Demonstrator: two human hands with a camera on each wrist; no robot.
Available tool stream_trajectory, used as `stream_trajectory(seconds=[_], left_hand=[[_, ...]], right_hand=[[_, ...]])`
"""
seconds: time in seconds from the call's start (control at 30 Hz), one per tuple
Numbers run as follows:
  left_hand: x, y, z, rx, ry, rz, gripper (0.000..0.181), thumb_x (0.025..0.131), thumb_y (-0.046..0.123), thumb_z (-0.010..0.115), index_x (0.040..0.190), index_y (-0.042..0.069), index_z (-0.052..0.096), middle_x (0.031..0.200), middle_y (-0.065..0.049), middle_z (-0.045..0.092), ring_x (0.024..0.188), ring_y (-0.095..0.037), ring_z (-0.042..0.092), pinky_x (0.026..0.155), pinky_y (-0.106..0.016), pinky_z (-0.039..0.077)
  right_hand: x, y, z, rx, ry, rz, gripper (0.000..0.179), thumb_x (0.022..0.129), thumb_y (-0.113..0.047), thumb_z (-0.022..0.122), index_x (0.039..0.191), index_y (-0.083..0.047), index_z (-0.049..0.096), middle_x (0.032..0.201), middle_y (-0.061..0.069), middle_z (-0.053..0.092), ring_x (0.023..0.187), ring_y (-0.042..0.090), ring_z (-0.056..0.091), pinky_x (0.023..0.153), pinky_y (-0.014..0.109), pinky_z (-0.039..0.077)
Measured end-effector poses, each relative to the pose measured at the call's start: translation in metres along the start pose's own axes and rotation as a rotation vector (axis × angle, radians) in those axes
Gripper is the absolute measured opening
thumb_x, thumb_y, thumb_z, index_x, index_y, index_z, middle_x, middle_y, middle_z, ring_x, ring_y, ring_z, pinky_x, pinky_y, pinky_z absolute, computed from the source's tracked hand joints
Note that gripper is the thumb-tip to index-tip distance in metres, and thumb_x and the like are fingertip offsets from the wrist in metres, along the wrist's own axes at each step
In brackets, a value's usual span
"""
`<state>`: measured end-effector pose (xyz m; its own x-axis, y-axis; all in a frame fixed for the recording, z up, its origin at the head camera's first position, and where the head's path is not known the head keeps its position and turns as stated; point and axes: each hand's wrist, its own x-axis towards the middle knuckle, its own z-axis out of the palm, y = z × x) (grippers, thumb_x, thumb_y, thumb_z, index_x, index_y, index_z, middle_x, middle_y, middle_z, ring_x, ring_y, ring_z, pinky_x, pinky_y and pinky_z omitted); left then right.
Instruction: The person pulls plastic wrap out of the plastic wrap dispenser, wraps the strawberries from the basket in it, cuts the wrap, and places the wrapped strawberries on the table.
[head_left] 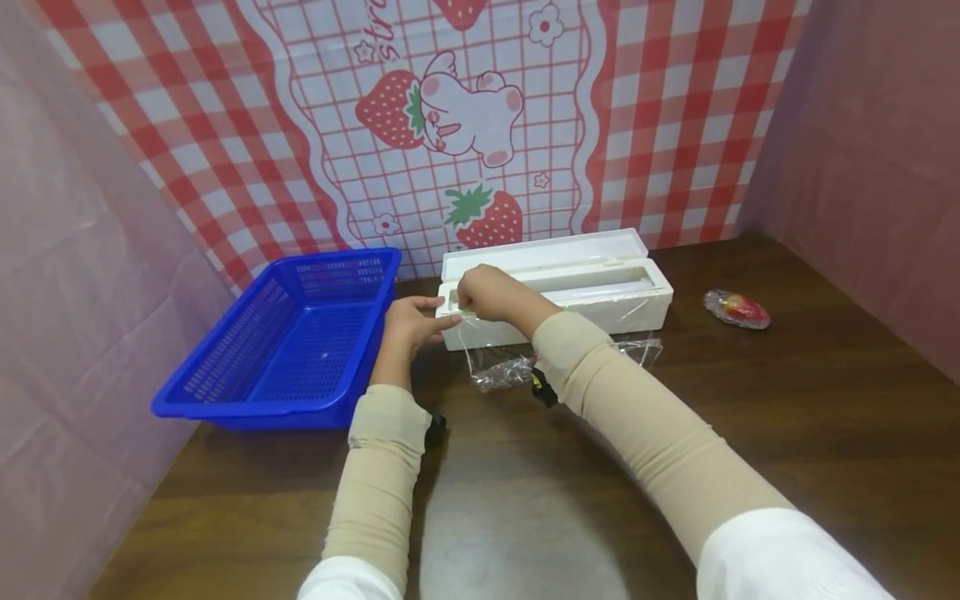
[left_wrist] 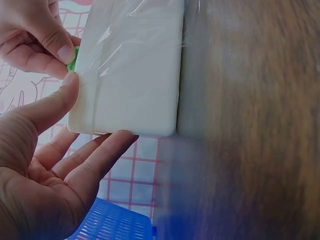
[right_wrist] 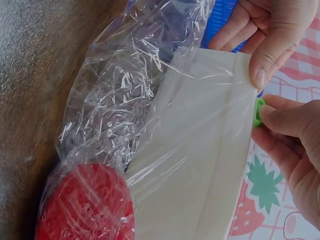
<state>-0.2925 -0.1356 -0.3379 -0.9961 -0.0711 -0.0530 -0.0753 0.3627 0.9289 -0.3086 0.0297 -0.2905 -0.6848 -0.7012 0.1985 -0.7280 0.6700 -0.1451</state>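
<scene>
A long white cling film dispenser box [head_left: 558,321] stands on the table with its lid [head_left: 547,250] raised at the back. My left hand [head_left: 408,323] holds its left end, thumb at the top edge and fingers against the end face. Over the same end, my right hand [head_left: 491,292] pinches a small green slide cutter [right_wrist: 258,112] between thumb and fingers. Clear cling film [right_wrist: 125,85] runs over the box front and hangs crumpled down to the table. A rounded red thing [right_wrist: 87,202] lies beneath the film; its lower part is cut off in the right wrist view.
To the left stands a blue plastic basket [head_left: 273,408] with perforated walls. A red and yellow thing wrapped in film [head_left: 737,309] lies on the table to the right. Behind the box hangs a checked cloth [head_left: 660,125] printed with strawberries.
</scene>
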Motion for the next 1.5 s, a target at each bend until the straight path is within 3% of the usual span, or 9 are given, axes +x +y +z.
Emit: stream_trajectory(seconds=[0.3,0.7,1.03,1.27,1.5], left_hand=[[0.003,0.000,-0.001,-0.032,-0.001,-0.010,0.053,0.075,0.007,0.084,0.123,0.001,0.066,0.114,-0.022,0.067,0.074,-0.021,0.068,0.077,-0.042,0.058],[0.001,0.001,-0.003,-0.031,-0.008,-0.023,0.054,0.076,0.008,0.084,0.126,0.002,0.064,0.118,-0.022,0.065,0.085,-0.027,0.069,0.078,-0.042,0.057],[0.002,0.000,-0.001,-0.062,-0.003,-0.029,0.054,0.075,0.006,0.084,0.125,0.001,0.065,0.116,-0.022,0.066,0.083,-0.026,0.070,0.080,-0.043,0.057],[0.001,0.002,-0.002,-0.041,0.007,-0.037,0.054,0.074,0.009,0.086,0.123,0.001,0.066,0.114,-0.020,0.067,0.080,-0.026,0.071,0.073,-0.037,0.059],[0.001,0.002,-0.001,-0.034,0.002,-0.040,0.055,0.076,0.010,0.084,0.127,0.004,0.064,0.120,-0.021,0.065,0.085,-0.030,0.070,0.079,-0.042,0.057]], right_hand=[[-0.005,0.001,-0.003,-0.003,0.009,0.005,0.017,0.076,0.009,0.063,0.074,-0.004,0.074,0.074,0.007,0.070,0.072,0.027,0.063,0.079,0.037,0.053],[-0.011,0.006,-0.005,-0.017,0.014,-0.010,0.016,0.077,0.008,0.065,0.079,-0.004,0.076,0.080,0.009,0.072,0.078,0.028,0.066,0.082,0.037,0.054],[-0.013,0.006,-0.005,-0.021,0.019,-0.004,0.017,0.075,0.009,0.065,0.078,-0.004,0.076,0.080,0.009,0.072,0.078,0.028,0.066,0.081,0.037,0.053],[-0.016,0.009,-0.005,-0.010,0.018,0.007,0.016,0.077,0.008,0.066,0.082,-0.003,0.077,0.084,0.010,0.073,0.083,0.028,0.067,0.084,0.037,0.053],[-0.019,0.011,-0.006,-0.004,0.044,-0.018,0.015,0.075,0.008,0.066,0.079,-0.002,0.076,0.080,0.010,0.072,0.078,0.029,0.067,0.081,0.038,0.054]])
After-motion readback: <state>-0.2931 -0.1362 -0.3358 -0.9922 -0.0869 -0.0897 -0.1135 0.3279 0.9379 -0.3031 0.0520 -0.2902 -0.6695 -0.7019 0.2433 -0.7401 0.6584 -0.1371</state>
